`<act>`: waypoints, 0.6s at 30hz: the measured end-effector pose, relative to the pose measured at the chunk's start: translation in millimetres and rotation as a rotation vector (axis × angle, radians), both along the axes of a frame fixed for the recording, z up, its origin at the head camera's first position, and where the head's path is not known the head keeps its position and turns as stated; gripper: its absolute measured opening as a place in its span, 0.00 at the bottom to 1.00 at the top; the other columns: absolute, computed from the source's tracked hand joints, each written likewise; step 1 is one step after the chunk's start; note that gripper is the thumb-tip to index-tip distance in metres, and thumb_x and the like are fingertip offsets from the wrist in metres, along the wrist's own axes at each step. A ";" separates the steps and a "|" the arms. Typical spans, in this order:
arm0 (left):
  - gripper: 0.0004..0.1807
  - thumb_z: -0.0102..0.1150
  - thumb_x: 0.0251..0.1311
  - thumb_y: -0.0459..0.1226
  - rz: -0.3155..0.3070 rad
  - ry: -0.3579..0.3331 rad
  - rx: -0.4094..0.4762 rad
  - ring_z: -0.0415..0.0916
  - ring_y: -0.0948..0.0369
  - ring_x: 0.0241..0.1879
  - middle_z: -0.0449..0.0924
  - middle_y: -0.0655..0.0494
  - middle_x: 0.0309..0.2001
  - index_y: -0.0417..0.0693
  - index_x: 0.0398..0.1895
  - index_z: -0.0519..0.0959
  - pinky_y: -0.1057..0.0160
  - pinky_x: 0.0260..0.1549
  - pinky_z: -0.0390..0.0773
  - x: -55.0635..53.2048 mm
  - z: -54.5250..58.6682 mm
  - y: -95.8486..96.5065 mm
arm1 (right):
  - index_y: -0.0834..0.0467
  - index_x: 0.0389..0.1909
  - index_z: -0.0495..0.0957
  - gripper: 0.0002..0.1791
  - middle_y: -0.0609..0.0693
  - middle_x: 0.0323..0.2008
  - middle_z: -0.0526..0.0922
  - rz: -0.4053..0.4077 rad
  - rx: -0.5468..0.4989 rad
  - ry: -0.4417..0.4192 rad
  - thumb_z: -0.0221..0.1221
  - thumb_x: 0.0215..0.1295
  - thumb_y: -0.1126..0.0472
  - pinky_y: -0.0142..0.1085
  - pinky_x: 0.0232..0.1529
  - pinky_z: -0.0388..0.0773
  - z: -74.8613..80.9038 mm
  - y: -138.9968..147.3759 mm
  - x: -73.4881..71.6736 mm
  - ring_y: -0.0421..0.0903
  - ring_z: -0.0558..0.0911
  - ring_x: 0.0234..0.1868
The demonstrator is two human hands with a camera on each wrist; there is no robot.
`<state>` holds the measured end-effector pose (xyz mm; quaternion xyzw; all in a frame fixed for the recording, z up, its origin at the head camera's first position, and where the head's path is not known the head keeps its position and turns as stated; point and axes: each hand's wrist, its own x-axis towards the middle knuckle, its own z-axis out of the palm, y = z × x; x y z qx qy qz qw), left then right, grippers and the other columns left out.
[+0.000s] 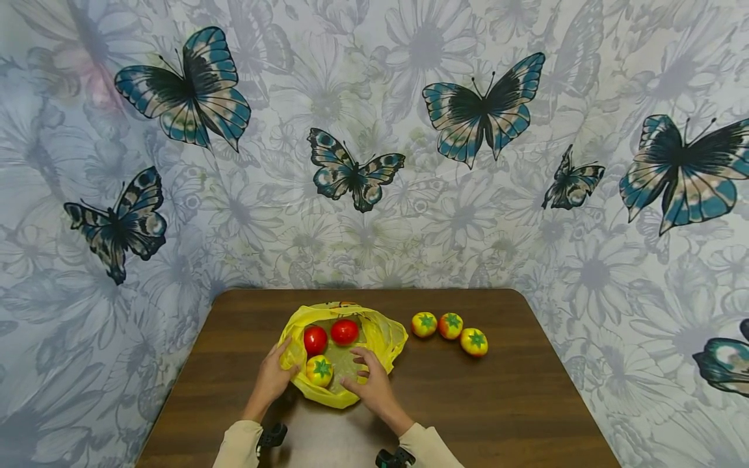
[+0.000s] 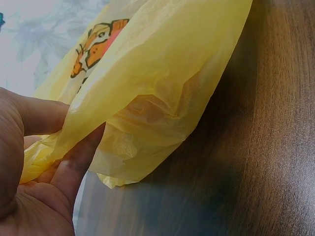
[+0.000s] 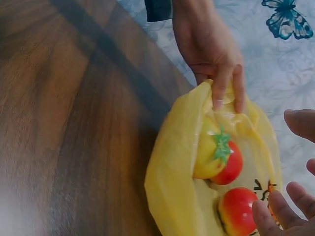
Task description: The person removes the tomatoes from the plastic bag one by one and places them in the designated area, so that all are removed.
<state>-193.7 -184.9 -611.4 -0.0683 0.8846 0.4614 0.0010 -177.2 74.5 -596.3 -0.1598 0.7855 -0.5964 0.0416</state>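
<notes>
A yellow plastic bag (image 1: 383, 331) with its mouth spread wide stands on the table. Inside lie two tomatoes showing red sides, one on the left (image 1: 315, 340) and one behind it to the right (image 1: 344, 332), plus a yellow tomato (image 1: 319, 371) with a green star-shaped top nearer the front. My left hand (image 1: 274, 376) pinches the bag's left rim between thumb and fingers, as the left wrist view shows. Over the bag's right front part hovers my right hand (image 1: 371, 387), fingers spread and slightly bent, holding nothing. The right wrist view shows those fingers (image 3: 283, 209) beside a red tomato (image 3: 238, 210).
Three yellow-red tomatoes with green tops sit to the right of the bag: a left one (image 1: 424, 324), a middle one (image 1: 450, 325) and a right one (image 1: 474, 342). The brown wooden table (image 1: 503, 403) meets a butterfly-patterned wall covering (image 1: 374, 253) at its back edge.
</notes>
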 end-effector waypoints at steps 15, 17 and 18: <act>0.41 0.64 0.55 0.28 -0.002 0.032 -0.018 0.59 0.35 0.70 0.57 0.31 0.72 0.38 0.73 0.61 0.36 0.67 0.60 0.2 0.3 -0.5 | 0.52 0.62 0.71 0.32 0.58 0.63 0.73 0.014 0.012 -0.051 0.70 0.56 0.58 0.54 0.56 0.78 -16.1 -31.5 -4.5 0.62 0.75 0.62; 0.40 0.64 0.54 0.27 -0.004 0.042 -0.018 0.59 0.34 0.69 0.58 0.31 0.72 0.37 0.73 0.61 0.36 0.66 0.61 0.5 0.0 -0.6 | 0.53 0.62 0.71 0.33 0.59 0.62 0.73 0.018 0.015 -0.050 0.70 0.55 0.58 0.55 0.56 0.78 -17.5 -34.7 -4.9 0.63 0.74 0.62; 0.40 0.64 0.54 0.27 -0.004 0.043 -0.016 0.60 0.35 0.69 0.58 0.31 0.72 0.37 0.73 0.61 0.36 0.66 0.61 0.6 -0.4 -0.8 | 0.54 0.63 0.71 0.33 0.60 0.62 0.73 0.018 0.018 -0.046 0.70 0.55 0.59 0.55 0.55 0.78 -18.3 -36.1 -5.1 0.64 0.74 0.61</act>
